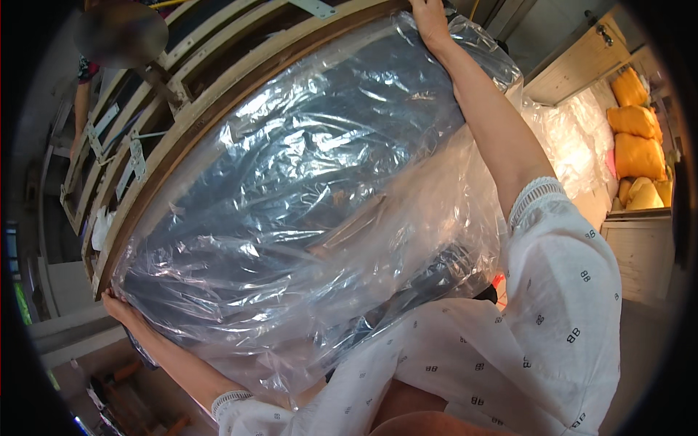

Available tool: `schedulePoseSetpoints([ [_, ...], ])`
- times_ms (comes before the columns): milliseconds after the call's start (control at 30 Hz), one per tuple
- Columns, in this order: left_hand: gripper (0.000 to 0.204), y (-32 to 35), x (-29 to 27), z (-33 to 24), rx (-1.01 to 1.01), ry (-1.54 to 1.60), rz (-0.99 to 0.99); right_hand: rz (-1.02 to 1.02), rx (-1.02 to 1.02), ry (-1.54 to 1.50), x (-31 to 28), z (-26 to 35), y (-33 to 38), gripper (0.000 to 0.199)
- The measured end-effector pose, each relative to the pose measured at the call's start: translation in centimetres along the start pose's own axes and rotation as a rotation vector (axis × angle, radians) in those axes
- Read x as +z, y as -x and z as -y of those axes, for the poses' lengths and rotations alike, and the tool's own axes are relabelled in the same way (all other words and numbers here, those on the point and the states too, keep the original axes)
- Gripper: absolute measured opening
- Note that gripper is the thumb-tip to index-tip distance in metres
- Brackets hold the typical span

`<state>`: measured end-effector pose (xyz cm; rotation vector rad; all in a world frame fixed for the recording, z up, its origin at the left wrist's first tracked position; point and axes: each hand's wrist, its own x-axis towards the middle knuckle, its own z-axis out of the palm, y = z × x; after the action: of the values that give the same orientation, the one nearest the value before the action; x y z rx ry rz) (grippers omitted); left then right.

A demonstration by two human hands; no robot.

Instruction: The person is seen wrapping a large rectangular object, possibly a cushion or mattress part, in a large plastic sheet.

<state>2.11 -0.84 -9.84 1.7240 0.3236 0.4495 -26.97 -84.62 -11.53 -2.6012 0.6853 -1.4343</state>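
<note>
A large, crinkled clear plastic sheet (291,167) spreads in front of me, with a dark surface showing through it. Its far edge runs along the wooden rail of a slatted frame (190,116). At the rail's lower left end, my left hand (122,311) has its fingers closed at the corner of the plastic. My right arm reaches far up, and my right hand (432,27) is closed at the plastic's upper right edge beside the rail's other end. The top picture edge cuts that hand off, so its fingertips are partly hidden. The near side of the plastic hangs loosely against my body.
Another person (80,102) stands beyond the frame at the upper left, one arm showing. Metal plates (137,156) join the frame's slats. At the right, orange-yellow bundles (636,123) are stacked by more clear plastic (574,138), above a pale wooden cabinet (636,243).
</note>
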Motion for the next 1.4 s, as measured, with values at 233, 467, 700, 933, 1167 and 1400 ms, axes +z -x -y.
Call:
schedulePoseSetpoints([
  [233,0.037,2.2,-1.5,0.7,0.368,-0.488,0.263,0.191,0.107,0.25,-2.3,3.1,1.2,0.029],
  [467,0.033,6.2,-10.3,-10.5,0.168,-0.306,0.166,0.744,0.219,-0.706,-17.2,9.3,3.6,0.029],
  [700,0.033,31.5,11.3,-19.1,0.752,-0.229,0.728,0.762,0.231,-0.992,-22.6,14.9,6.8,0.023],
  [933,0.021,49.1,21.5,-20.5,0.787,0.159,1.127,0.637,-0.089,-0.868,-26.9,15.4,7.6,0.016],
  [1167,0.012,42.9,10.0,-12.4,0.439,-0.153,0.942,0.329,-0.145,0.19,-28.3,-1.6,16.3,0.024],
  [1400,0.036,28.9,-16.1,-16.1,0.352,-0.471,0.054,0.722,0.115,-0.107,-28.5,2.6,26.9,0.024],
])
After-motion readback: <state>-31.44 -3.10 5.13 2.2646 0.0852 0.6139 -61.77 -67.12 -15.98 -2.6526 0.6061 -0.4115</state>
